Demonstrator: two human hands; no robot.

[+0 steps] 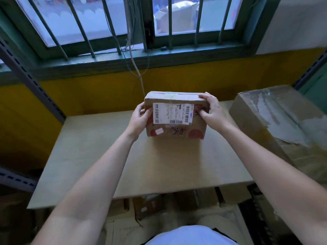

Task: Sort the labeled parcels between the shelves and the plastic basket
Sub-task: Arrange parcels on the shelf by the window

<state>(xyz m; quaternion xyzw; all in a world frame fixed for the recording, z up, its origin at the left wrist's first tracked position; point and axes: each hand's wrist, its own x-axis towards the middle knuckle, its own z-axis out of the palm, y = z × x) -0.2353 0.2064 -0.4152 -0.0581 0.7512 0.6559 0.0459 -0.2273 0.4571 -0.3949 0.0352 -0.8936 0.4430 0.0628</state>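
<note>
1. Slotted grey upright (30, 80): stands at the left rear corner of the shelf board (88, 156).
2. Grey cables (134, 64): hang from the barred window (185, 18) behind the board, down toward its rear edge, left of centre.
3. Left hand (141, 118): over the board's rear centre, clamped on the left end of the cardboard parcel (178, 131). The thumb lies on the front face and the fingers wrap behind.
4. Parcel: stood on a long edge at the board's rear centre. The lower edge looks to meet the board, but contact is not certain. The white shipping label (172, 113) with barcodes faces the camera.
5. Right hand (212, 110): grips the parcel's upper right corner, fingers curled over the top, thumb on the front.
6. Large taped carton (283, 124): on the board's right end, apart from the parcel, its tape torn.
</note>
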